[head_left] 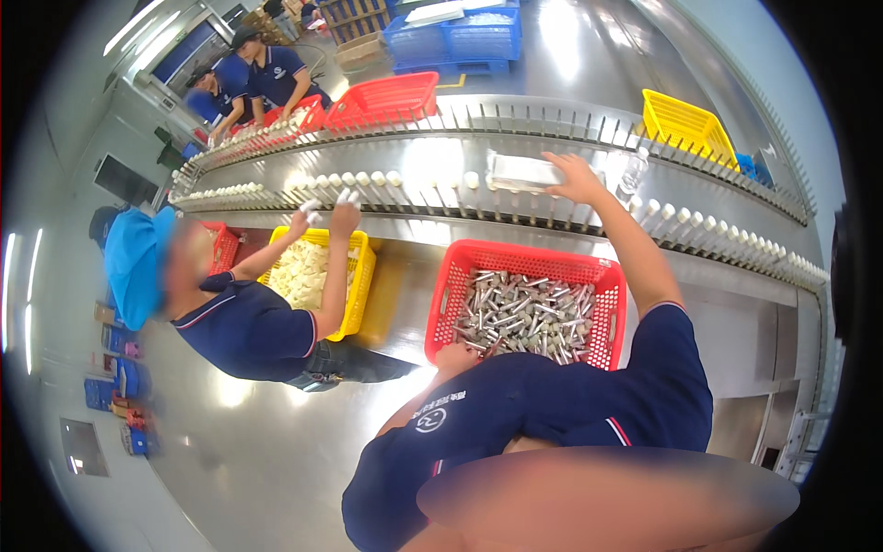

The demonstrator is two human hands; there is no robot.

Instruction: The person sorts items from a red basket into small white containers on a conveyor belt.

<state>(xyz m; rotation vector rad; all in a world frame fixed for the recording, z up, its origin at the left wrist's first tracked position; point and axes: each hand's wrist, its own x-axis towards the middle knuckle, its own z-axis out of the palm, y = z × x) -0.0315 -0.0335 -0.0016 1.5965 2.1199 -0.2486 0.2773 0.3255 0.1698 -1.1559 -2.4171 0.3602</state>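
My right hand [577, 179] reaches across the line, its fingers closed on the right end of a flat white packet [524, 172] in shiny wrapping. A clear plastic bottle [633, 172] stands just right of that wrist. My left hand [457, 357] is low at the near left corner of a red basket [448, 290], fingers curled at its rim. Loose silvery metal tubes [529, 313] fill the bottom of this basket. Upright pins [451, 198] run along the conveyor, and a row of white caps [690, 224] sits on pins to the right.
At left, close by, a co-worker in a blue cap [138, 267] handles white pieces over a yellow basket [363, 285]. Two more people [271, 74] work at the far left beside red baskets [382, 99]. Another yellow basket [690, 124] stands beyond the line.
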